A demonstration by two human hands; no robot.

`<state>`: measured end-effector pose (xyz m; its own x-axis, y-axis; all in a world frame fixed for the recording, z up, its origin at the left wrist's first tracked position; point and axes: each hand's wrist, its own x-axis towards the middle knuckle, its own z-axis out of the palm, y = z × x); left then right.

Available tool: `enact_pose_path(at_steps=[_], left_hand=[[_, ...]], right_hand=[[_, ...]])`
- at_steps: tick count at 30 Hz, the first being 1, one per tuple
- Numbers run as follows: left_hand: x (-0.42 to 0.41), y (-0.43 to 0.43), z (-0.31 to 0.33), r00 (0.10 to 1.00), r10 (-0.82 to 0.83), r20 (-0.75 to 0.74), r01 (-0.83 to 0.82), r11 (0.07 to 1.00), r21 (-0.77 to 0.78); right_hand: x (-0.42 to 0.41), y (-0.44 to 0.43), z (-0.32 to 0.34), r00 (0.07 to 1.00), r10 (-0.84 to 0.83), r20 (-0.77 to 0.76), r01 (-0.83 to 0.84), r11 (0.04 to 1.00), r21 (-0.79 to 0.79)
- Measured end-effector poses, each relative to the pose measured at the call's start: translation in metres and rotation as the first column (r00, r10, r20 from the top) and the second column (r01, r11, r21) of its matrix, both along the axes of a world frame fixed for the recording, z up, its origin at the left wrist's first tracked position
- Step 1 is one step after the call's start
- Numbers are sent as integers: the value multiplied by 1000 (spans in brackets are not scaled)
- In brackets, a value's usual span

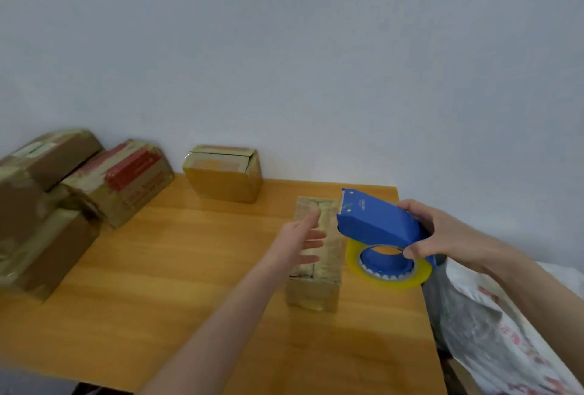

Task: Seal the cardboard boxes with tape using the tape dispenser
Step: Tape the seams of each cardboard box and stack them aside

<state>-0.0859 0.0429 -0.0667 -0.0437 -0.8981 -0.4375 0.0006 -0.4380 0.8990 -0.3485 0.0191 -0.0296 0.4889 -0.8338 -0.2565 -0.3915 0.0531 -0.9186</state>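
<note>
My left hand (303, 238) reaches flat, grip released, over the box (316, 255); my right hand (433, 233) grasps the tape dispenser (376, 224).

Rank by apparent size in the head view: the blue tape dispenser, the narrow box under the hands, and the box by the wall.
1. Blue tape dispenser, though it is nearest the camera.
2. Narrow box and box by the wall look alike; I cannot rank them.
</note>
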Motion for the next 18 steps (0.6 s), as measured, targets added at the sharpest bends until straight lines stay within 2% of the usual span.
enact_pose_path(at_steps=[3, 6, 11, 14, 18], left_hand=[[3, 6, 0, 995, -5, -103, 15, 995, 98], [14, 8, -8, 989, 61, -135, -57, 998, 37], [26, 9, -16, 988, 101, 115, -97, 995, -39], [32, 12, -24, 988, 84, 129, -81, 996, -24], [57, 16, -27, 981, 117, 157, -114, 993, -25]], right_hand=[[12, 0, 3, 998, 52, -38, -53, 998, -26], [21, 1, 3, 992, 92, -82, -96, 994, -45], [46, 7, 3, 938, 177, -299, -225, 965, -136], [57, 11, 2, 894, 170, -415, -280, 934, -221], [50, 12, -4, 876, 152, -458, -285, 929, -237]])
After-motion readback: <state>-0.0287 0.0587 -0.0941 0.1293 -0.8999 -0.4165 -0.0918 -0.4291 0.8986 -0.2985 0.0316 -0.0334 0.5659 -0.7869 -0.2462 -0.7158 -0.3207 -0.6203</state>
